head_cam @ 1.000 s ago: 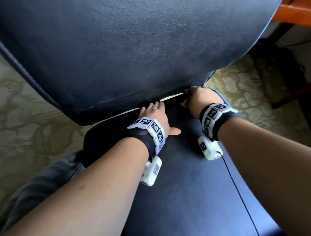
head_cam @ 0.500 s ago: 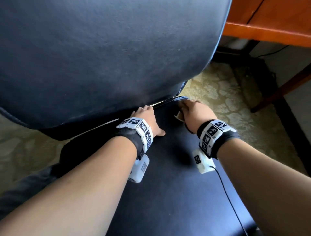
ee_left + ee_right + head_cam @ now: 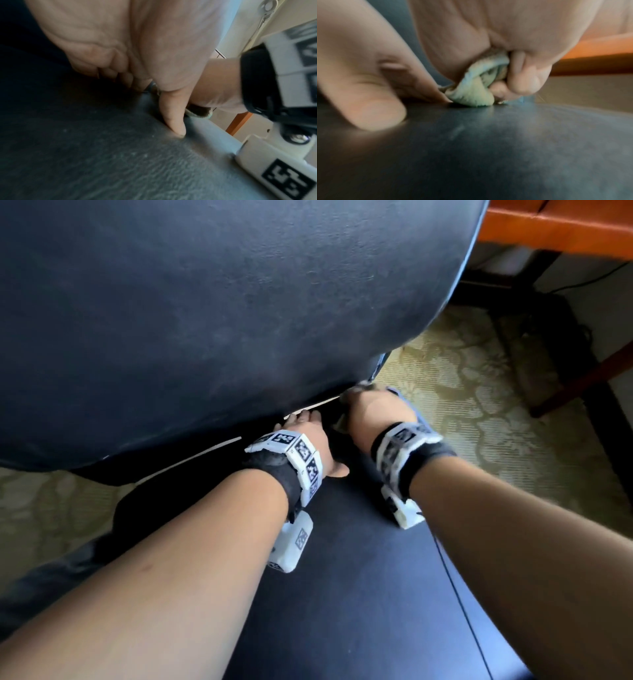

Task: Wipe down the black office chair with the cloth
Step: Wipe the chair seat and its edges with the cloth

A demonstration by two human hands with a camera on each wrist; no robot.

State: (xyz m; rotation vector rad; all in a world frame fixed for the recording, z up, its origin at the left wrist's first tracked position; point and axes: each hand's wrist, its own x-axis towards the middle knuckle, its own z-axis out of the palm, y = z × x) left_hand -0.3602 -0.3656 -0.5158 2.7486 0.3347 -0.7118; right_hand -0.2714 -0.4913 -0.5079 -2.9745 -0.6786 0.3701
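The black office chair fills the head view: its backrest [image 3: 205, 320] above, its seat [image 3: 359, 594] below. My right hand [image 3: 373, 412] grips a bunched pale green cloth [image 3: 476, 88] and presses it on the seat at the back right corner, by the gap under the backrest. A bit of the cloth [image 3: 199, 112] shows under that hand in the left wrist view. My left hand [image 3: 308, 436] lies flat on the seat [image 3: 102, 155] just left of it, fingers reaching into the gap, thumb [image 3: 173, 115] down on the leather.
A patterned beige carpet [image 3: 479, 392] lies around the chair. An orange wooden desk [image 3: 555, 231] with dark legs [image 3: 582, 378] stands at the upper right, cables beneath it. A thin black wire [image 3: 459, 594] runs from my right wrist across the seat.
The view has swung, so the backrest covers more of the picture. Both hands stay at the seat's back edge; the right hand with the cloth has shifted slightly along the gap toward the corner.
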